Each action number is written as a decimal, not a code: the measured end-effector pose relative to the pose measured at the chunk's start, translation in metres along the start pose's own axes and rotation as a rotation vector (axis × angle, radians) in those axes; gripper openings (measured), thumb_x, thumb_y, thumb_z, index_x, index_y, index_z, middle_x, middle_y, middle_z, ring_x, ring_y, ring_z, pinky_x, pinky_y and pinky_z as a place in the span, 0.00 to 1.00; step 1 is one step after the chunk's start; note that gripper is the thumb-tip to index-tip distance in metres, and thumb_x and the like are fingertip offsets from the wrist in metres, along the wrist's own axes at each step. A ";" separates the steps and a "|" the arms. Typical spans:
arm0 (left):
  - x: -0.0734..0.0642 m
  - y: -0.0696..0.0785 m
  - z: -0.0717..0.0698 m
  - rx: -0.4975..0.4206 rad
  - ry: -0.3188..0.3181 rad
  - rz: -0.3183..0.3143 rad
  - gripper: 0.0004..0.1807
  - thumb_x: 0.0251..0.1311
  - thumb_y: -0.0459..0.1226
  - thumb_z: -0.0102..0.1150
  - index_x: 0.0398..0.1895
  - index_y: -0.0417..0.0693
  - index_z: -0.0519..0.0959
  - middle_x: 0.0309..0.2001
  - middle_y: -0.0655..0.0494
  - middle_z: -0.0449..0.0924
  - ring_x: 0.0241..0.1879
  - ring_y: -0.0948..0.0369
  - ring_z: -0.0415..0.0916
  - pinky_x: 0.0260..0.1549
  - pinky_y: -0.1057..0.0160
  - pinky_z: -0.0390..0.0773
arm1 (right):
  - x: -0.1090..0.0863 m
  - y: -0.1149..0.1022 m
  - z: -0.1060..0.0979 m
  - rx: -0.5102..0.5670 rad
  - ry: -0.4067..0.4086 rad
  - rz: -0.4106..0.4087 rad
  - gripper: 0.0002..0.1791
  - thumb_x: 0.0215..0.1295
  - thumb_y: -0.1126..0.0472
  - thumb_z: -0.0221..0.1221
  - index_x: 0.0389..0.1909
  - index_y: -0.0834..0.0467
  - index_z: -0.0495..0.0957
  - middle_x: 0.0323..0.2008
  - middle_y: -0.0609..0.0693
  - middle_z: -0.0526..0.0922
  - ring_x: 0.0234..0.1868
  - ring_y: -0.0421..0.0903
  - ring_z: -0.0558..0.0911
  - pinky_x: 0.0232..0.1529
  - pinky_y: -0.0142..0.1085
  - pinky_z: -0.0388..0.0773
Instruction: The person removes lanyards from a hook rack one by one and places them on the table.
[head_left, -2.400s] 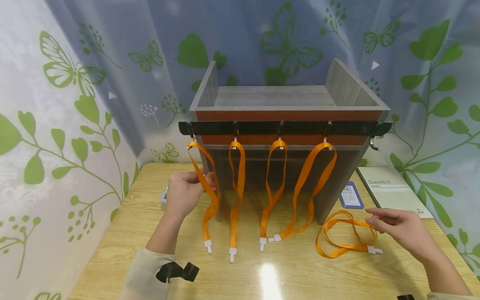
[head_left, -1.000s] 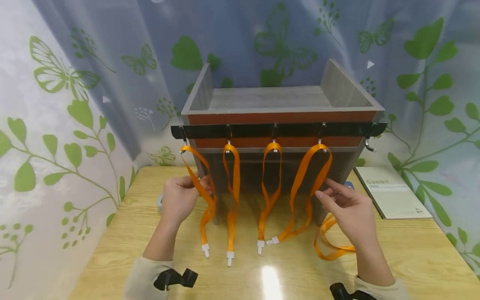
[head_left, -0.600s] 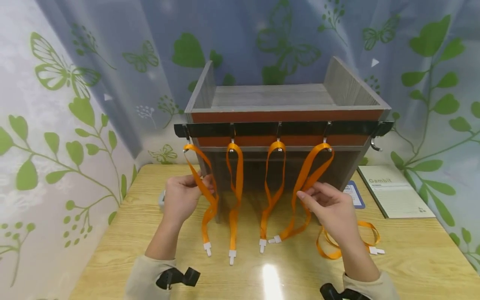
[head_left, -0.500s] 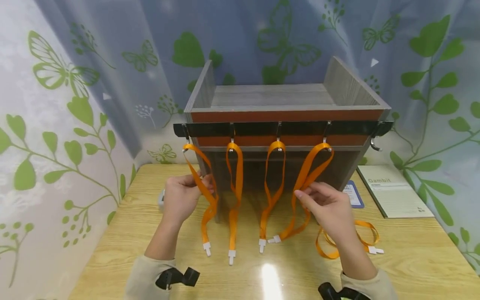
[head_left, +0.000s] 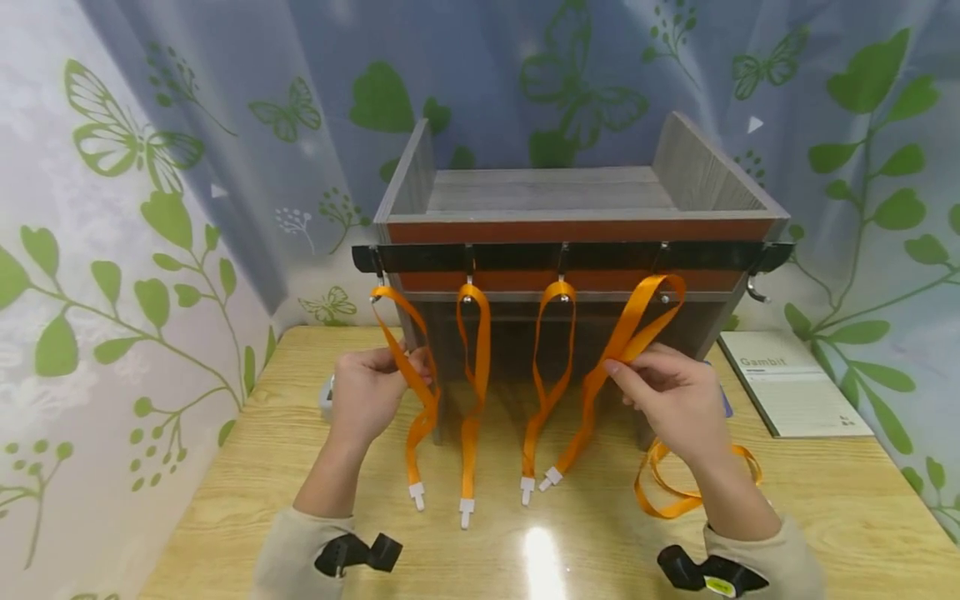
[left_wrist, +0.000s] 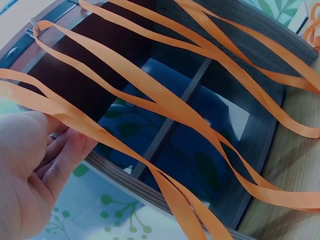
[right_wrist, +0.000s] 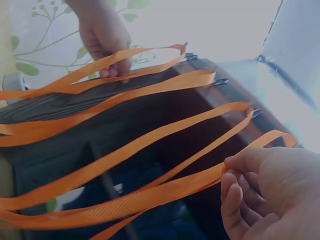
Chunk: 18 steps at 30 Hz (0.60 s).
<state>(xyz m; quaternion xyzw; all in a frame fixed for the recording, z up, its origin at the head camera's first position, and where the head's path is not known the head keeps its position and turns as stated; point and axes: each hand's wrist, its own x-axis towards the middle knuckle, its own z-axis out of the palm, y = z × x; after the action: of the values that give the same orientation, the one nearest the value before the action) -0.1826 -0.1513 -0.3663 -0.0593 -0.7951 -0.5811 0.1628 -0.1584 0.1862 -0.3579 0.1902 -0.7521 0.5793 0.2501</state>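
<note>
My right hand pinches the fourth orange lanyard between thumb and fingers, just below its loop. That loop overlaps its hook in the head view, its top standing above the hook's tip, while the white clip hangs low. Behind the leftmost lanyard, my left hand grips the side panel of the grey wooden shelf; its fingertips are partly hidden by the strap. Two more lanyards, one left of centre and one in the middle, hang by their loops from hooks.
A black hook rail crosses the shelf front; its right end hook is bare. A coiled orange lanyard lies on the wooden table, partly behind my right wrist. A notebook lies at right.
My right hand came from beside the coiled lanyard to the fourth hanging one, took hold of it and has raised its loop slightly up and right. My left hand stays at the shelf side.
</note>
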 end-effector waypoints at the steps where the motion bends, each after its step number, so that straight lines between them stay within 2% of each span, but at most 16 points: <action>1: 0.000 0.000 0.000 0.005 -0.001 0.001 0.11 0.61 0.36 0.68 0.25 0.36 0.88 0.24 0.47 0.88 0.31 0.58 0.89 0.37 0.69 0.86 | 0.002 -0.004 -0.003 -0.002 -0.002 -0.023 0.07 0.57 0.78 0.66 0.24 0.64 0.83 0.20 0.44 0.78 0.19 0.40 0.76 0.16 0.28 0.71; 5: -0.001 0.002 -0.003 0.012 0.000 -0.015 0.11 0.61 0.36 0.68 0.28 0.36 0.88 0.24 0.47 0.88 0.32 0.60 0.89 0.38 0.70 0.86 | 0.010 -0.025 -0.014 -0.030 -0.010 -0.112 0.06 0.55 0.79 0.66 0.25 0.66 0.84 0.23 0.42 0.80 0.20 0.37 0.76 0.19 0.25 0.74; 9: -0.002 0.005 -0.003 0.003 0.006 -0.022 0.10 0.61 0.35 0.68 0.32 0.34 0.88 0.25 0.44 0.88 0.27 0.64 0.87 0.35 0.69 0.86 | 0.018 -0.046 -0.022 -0.052 0.003 -0.210 0.06 0.52 0.80 0.67 0.26 0.68 0.85 0.28 0.43 0.84 0.22 0.35 0.77 0.23 0.22 0.76; 14: -0.001 0.005 -0.002 0.006 -0.006 -0.013 0.10 0.61 0.35 0.67 0.30 0.33 0.88 0.26 0.43 0.88 0.25 0.64 0.87 0.32 0.67 0.87 | 0.025 -0.062 -0.033 0.045 0.052 -0.323 0.09 0.47 0.83 0.66 0.27 0.69 0.86 0.30 0.45 0.87 0.25 0.34 0.78 0.26 0.19 0.75; 18: 0.000 0.003 -0.001 -0.005 -0.008 -0.028 0.10 0.61 0.33 0.67 0.31 0.32 0.87 0.26 0.41 0.88 0.24 0.66 0.86 0.30 0.67 0.87 | 0.029 -0.075 -0.041 0.145 0.102 -0.350 0.05 0.46 0.81 0.69 0.27 0.74 0.85 0.31 0.46 0.89 0.28 0.36 0.81 0.30 0.19 0.78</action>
<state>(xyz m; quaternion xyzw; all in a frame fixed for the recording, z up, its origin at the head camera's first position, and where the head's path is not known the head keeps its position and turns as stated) -0.1813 -0.1510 -0.3636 -0.0509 -0.7951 -0.5850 0.1516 -0.1321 0.2064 -0.2738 0.3061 -0.6503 0.5884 0.3705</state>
